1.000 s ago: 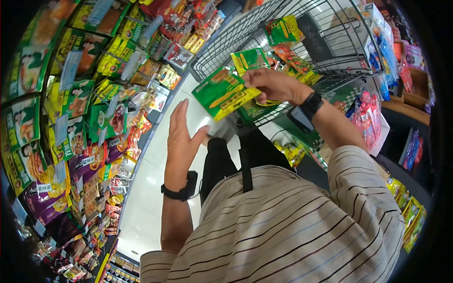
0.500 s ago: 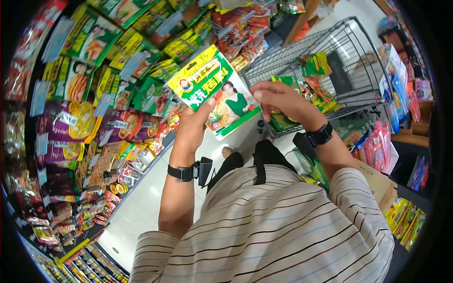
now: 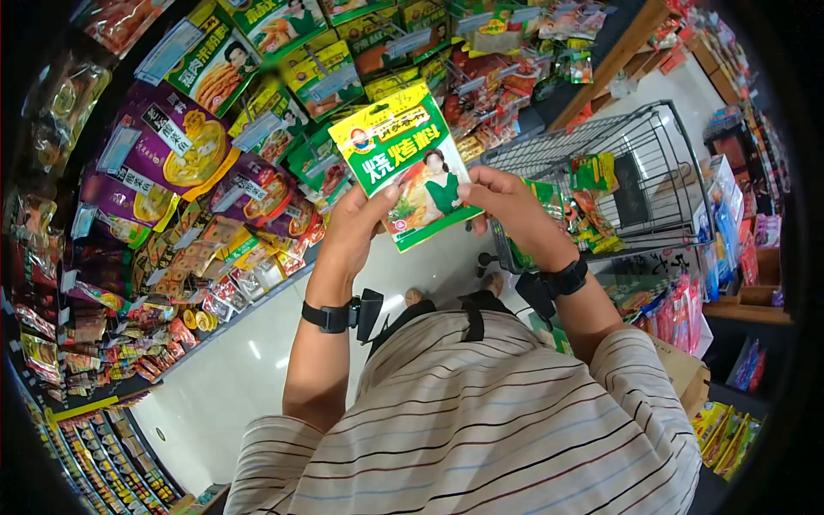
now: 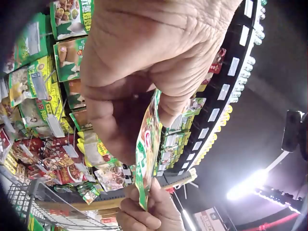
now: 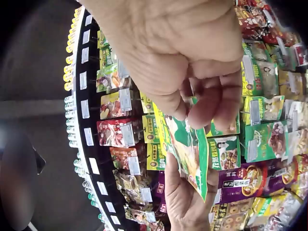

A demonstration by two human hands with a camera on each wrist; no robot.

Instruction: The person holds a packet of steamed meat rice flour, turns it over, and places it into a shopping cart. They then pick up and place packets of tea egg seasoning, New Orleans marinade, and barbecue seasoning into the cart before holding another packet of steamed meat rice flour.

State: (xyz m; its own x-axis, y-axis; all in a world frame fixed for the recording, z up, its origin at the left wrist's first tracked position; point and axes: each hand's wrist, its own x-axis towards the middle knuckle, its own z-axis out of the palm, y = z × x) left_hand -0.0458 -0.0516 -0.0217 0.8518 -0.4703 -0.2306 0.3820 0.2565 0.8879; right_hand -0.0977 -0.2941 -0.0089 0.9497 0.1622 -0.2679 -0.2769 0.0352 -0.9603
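Note:
A green and yellow seasoning packet (image 3: pixel 408 163) faces up in front of the body, its printed front showing a person in green and large characters. My left hand (image 3: pixel 350 230) pinches its lower left side, thumb on the front. On the opposite side my right hand (image 3: pixel 519 210) grips the lower right edge, thumb also on the front. The left wrist view shows the packet (image 4: pixel 148 144) nearly edge-on between thumb and curled fingers. In the right wrist view, thumb and fingertips close on the edge of the packet (image 5: pixel 185 144).
Shelves of hanging packets, among them purple bags (image 3: pixel 176 142), rise on the left and ahead. A wire shopping cart (image 3: pixel 661 163) stands at the right, holding several green and yellow packets (image 3: pixel 594 172). Pink bagged goods (image 3: pixel 674 313) hang beyond it. Pale tiled floor (image 3: pixel 232 369) lies below.
The packet has been turned from back to front and brought to the middle. The left hand took hold of it; the right hand let go, then gripped its right edge. The view has swung toward the shelves.

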